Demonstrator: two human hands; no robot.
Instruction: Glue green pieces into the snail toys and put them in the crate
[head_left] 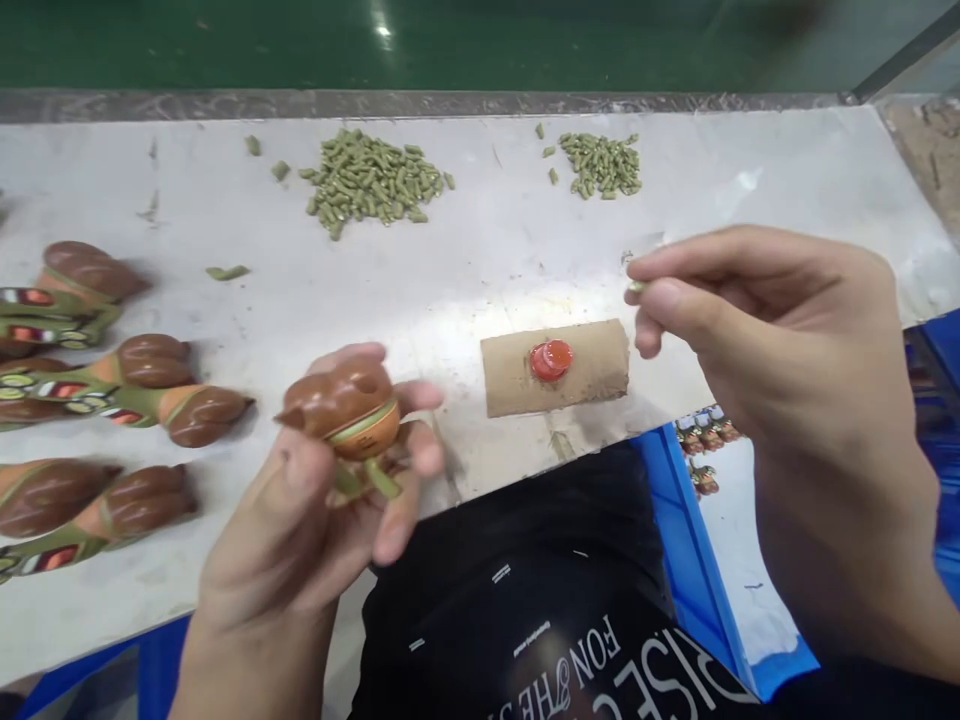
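My left hand (322,500) is closed round a small toy figure part (352,405) with glossy brown hair, an orange band and green stubs pointing down. My right hand (780,320) is raised over the right side of the table, thumb and forefinger pinched on a tiny pale green piece (636,286), mostly hidden by the fingertips. Between the hands lies a cardboard strip (600,365). On it sits a small red cap (552,360) with a wet-looking red top.
A large pile of green pieces (371,180) and a smaller pile (602,165) lie at the back of the white table (480,250). One loose green piece (227,272) is nearer. Several brown-haired figures (142,375) line the left. A blue crate (694,550) stands below the front edge.
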